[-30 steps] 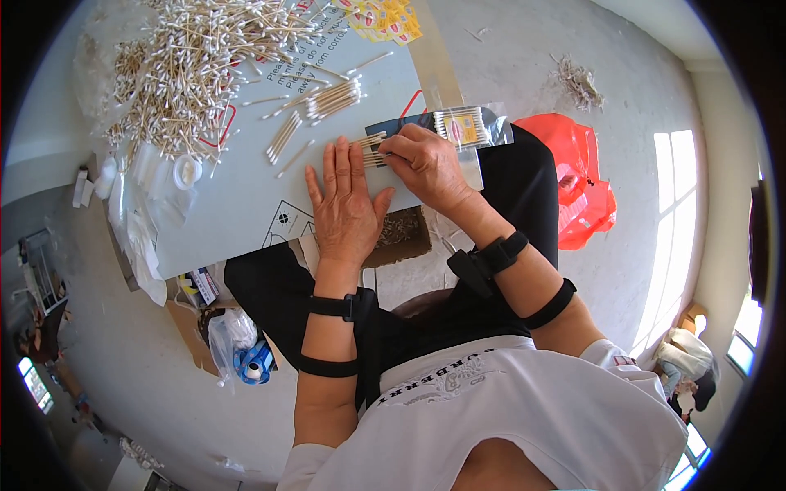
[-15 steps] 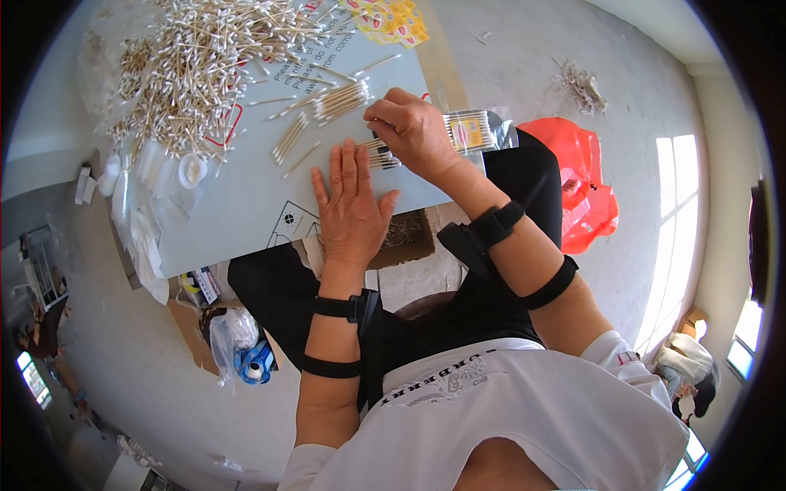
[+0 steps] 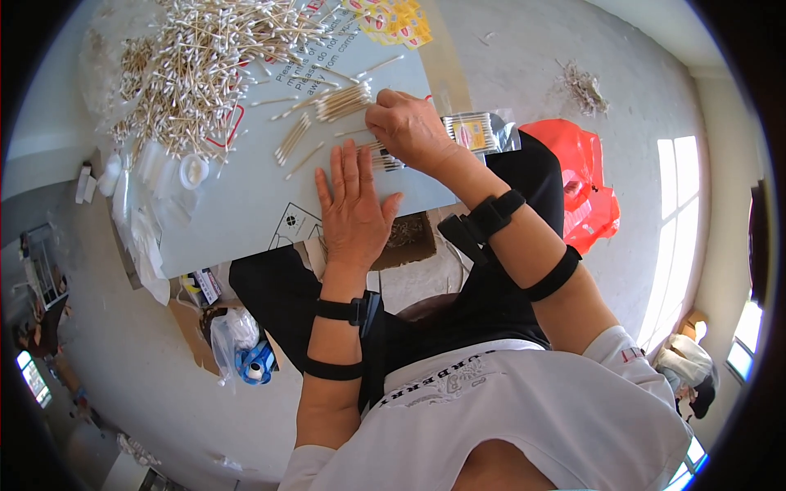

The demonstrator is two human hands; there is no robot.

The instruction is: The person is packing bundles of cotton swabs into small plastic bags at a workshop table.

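My left hand [image 3: 356, 204] lies flat at the near edge of the table, its fingers stretched out and just touching a row of cotton swabs [image 3: 385, 159]. Bent over the far side of that row is my right hand [image 3: 409, 127], fingers curled together; whatever they pinch is hidden. A loose stack of cotton swabs [image 3: 344, 101] lies beyond, with a smaller bundle [image 3: 293, 139] and single swabs to its left. To the right of my right hand sits a clear packet of cotton swabs [image 3: 468, 131] with a yellow label.
A big heap of cotton swabs [image 3: 196, 65] covers the far left of the table [image 3: 246, 192]. Yellow labels [image 3: 393, 20] lie at the far edge. A small round white container [image 3: 193, 171] stands left. Below the table are an open cardboard box [image 3: 409, 239] and, rightward, a red plastic bag [image 3: 573, 184].
My right hand has shifted slightly and turned lower over the row. A single swab now shows just beyond my left fingertips. My left hand stays flat in about the same place.
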